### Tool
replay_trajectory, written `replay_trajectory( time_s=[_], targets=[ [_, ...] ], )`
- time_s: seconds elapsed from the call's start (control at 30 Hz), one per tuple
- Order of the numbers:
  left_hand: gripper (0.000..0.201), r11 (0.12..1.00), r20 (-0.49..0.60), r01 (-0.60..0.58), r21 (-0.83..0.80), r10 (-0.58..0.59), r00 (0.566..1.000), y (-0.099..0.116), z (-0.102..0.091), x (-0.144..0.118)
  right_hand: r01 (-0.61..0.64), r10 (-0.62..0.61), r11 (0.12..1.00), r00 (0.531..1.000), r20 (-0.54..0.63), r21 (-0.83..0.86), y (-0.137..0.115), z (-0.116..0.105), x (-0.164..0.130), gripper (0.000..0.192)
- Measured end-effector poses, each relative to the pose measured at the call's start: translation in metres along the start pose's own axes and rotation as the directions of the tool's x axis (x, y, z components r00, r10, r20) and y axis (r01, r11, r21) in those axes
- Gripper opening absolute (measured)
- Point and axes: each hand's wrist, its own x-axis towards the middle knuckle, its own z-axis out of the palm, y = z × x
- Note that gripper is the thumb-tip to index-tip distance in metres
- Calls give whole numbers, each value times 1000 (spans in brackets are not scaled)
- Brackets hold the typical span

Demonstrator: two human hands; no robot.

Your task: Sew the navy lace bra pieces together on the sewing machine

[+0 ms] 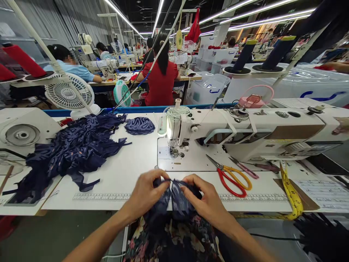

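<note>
Both hands are at the near edge of the white surface [131, 171], and between them sits a small navy fabric piece [177, 202], dark blue with a paler wavy pattern, bunched and folded up into a ridge in the middle. The left hand [145, 193] has its fingers pinched shut on the left side of that piece; the right hand [208, 202] has its fingers clamped on the right side, thumb on top. The cloth hangs down off the surface edge toward the lap, where a floral garment [177, 240] shows below it.

Off to the left, a heap of the same navy fabric [73, 153] sprawls over the surface, with one rounded cup-shaped piece [139, 125] lying apart behind it. Straight ahead stands the sewing machine [245, 133], its needle end just beyond the hands. Red and yellow handled scissors [231, 178] lie right of the hands, and a yellow measuring tape [291, 194] drapes over the surface edge further right.
</note>
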Motion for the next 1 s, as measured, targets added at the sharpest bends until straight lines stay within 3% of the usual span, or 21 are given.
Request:
replay_trajectory(
  time_s=[0.03, 0.1, 0.17, 0.23, 0.3, 0.4, 0.5, 0.6, 0.67, 0.7, 0.77, 0.8, 0.83, 0.9, 1.0],
  targets=[
    [14, 980, -79, -131, 153, 144, 986, 5, -5, 6, 114, -120, 988, 991, -59, -106, -3, 0, 2, 9],
    [15, 906, -162, -278, 320, 341, 926, 12, -11, 17, 300, -347, 908, 929, -126, -292, -7, 3, 6, 10],
    [14, 898, -190, -313, 308, 381, 905, 11, -9, 25, 399, -488, 806, 866, -107, -438, -7, 9, 7, 18],
    [12, 931, -202, -286, 226, 332, 921, 1, -3, 28, 426, -517, 735, 855, -30, -527, -4, 15, 6, 21],
    [11, 964, -207, -209, 162, 240, 949, -13, 3, 26, 401, -465, 748, 885, 13, -529, 2, 16, 6, 21],
    [13, 992, -139, -96, 79, 106, 985, -28, 7, 20, 258, -302, 888, 951, -60, -382, 8, 4, 11, 16],
    [20, 999, -27, -37, -26, 36, 999, -29, 6, 17, 119, -134, 966, 990, -53, -230, 8, -17, 19, 15],
    [22, 994, -57, 21, -104, -27, 998, -21, 4, 19, 68, -63, 974, 998, 31, -218, 13, -39, 24, 21],
    [22, 994, -117, 40, -105, -53, 992, -18, 3, 20, 50, -62, 931, 998, -22, -361, 24, -57, 23, 25],
    [22, 995, -136, 44, -95, -57, 989, -17, 2, 20, 15, -66, 870, 994, -87, -493, 32, -68, 20, 26],
    [22, 996, -134, 51, -72, -60, 989, -17, 1, 20, -133, -80, 654, 966, -244, -745, 50, -91, 13, 25],
    [22, 997, -127, 51, -66, -59, 990, -18, 1, 20, -226, -72, 525, 949, -308, -820, 60, -104, 8, 25],
    [21, 997, -116, 48, -65, -56, 992, -18, 2, 20, -284, -59, 466, 935, -349, -838, 70, -116, 4, 26],
    [21, 996, -93, 52, -75, -58, 994, -17, 5, 21, -329, -19, 430, 928, -372, -841, 87, -137, -3, 30],
    [22, 991, -49, 66, -115, -72, 996, -15, 13, 23, -322, 33, 451, 938, -345, -832, 106, -158, -8, 34]
  ],
)
